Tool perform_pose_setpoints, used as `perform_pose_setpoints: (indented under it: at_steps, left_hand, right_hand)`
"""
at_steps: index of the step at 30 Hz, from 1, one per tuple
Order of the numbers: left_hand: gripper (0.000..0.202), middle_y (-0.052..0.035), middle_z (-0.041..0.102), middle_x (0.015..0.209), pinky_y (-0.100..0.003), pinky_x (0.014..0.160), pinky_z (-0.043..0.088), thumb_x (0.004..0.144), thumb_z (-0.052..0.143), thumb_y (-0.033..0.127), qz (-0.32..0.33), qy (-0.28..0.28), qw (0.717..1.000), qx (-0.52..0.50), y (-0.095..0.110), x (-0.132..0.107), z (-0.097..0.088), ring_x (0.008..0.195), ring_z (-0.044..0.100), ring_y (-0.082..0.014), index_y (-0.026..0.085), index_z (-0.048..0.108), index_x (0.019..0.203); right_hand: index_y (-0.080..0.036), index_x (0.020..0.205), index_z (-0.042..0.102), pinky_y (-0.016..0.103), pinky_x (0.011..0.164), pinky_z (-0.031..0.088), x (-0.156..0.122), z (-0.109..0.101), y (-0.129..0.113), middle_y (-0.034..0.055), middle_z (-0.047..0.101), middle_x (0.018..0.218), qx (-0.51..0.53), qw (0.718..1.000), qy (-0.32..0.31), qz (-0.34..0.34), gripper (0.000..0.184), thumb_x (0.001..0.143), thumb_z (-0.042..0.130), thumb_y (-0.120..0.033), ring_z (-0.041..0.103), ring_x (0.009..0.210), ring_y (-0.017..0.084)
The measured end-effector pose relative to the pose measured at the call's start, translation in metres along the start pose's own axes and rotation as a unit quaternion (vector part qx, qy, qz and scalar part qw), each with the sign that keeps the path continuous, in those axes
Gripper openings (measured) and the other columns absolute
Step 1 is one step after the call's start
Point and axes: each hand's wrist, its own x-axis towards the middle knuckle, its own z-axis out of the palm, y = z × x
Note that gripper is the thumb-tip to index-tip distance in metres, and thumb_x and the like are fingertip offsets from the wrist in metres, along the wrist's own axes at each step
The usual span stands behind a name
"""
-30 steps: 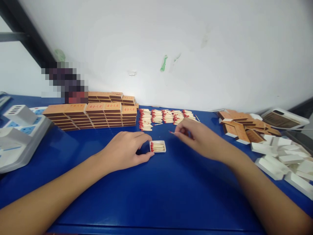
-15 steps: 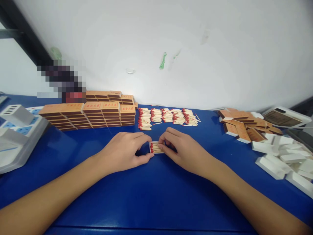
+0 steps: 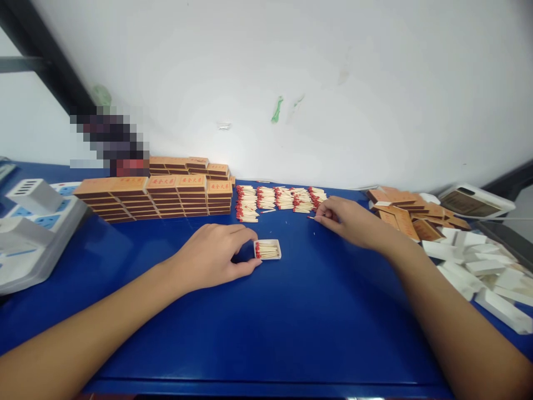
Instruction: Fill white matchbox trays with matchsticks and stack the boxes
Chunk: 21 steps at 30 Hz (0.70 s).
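A small white matchbox tray (image 3: 279, 249) lies on the blue table, with a layer of red-tipped matches (image 3: 266, 251) in it, heads to the left. My left hand (image 3: 219, 253) grips the tray's left end between thumb and fingers. Farther off to the right, my right hand (image 3: 339, 218) pinches a match (image 3: 311, 218) whose head pokes out at the fingertips. That hand is beside the rightmost of several match piles (image 3: 246, 203) in a row near the wall, and it partly covers this pile.
Stacked matchboxes (image 3: 166, 197) stand at the back left, beside a power strip (image 3: 58, 239) with plugs. At the right lie loose matchbox sleeves (image 3: 402, 214), a heap of white trays (image 3: 478, 261) and a phone (image 3: 478, 201). Behind is a white wall (image 3: 333, 100).
My right hand has left the tray and moved right and away to the rightmost match pile. My left hand keeps its hold on the tray. The view has shifted slightly.
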Motion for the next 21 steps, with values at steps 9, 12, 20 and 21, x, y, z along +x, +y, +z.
perform_pose_setpoints:
  at_steps: [9,12,20,21]
  left_hand:
    - [0.026,0.0032,0.067,0.079,-0.027,0.06,0.037,0.094,0.072,0.038,0.005,0.007,1.0,0.001,0.0,0.0,0.0,0.064,0.061,-0.0136,0.021,0.073,0.113]
    - [0.025,0.0028,0.068,0.081,-0.027,0.06,0.038,0.094,0.073,0.039,0.01,0.007,1.0,0.007,0.0,0.0,0.002,0.066,0.062,-0.014,0.021,0.072,0.112]
    - [0.025,0.004,0.068,0.081,-0.027,0.06,0.038,0.095,0.072,0.04,0.011,0.002,1.0,0.002,0.001,0.0,0.003,0.065,0.062,-0.0134,0.023,0.072,0.114]
    - [0.025,0.004,0.068,0.081,-0.027,0.06,0.038,0.095,0.072,0.04,0.011,0.002,1.0,0.003,0.001,-0.001,0.002,0.065,0.062,-0.0134,0.023,0.072,0.114]
  right_hand:
    - [-0.021,0.097,0.062,0.031,0.071,0.045,-0.018,0.021,-0.097,0.0044,0.065,0.094,0.123,0.986,0.022,-0.107,0.012,0.105,0.056,-0.028,0.059,0.081,0.017]
    - [-0.02,0.1,0.064,0.03,0.07,0.045,-0.022,0.029,-0.116,0.0045,0.064,0.099,0.111,0.984,-0.016,-0.136,0.007,0.102,0.058,-0.02,0.06,0.081,0.016]
    - [-0.021,0.106,0.067,0.032,0.072,0.046,-0.003,0.035,-0.093,0.0038,0.063,0.092,0.115,0.984,0.071,-0.117,0.008,0.103,0.06,-0.022,0.059,0.078,0.018]
    - [-0.021,0.113,0.067,0.033,0.074,0.048,0.003,0.038,-0.089,0.0053,0.064,0.096,0.099,0.985,0.084,-0.112,0.012,0.103,0.06,-0.022,0.06,0.08,0.019]
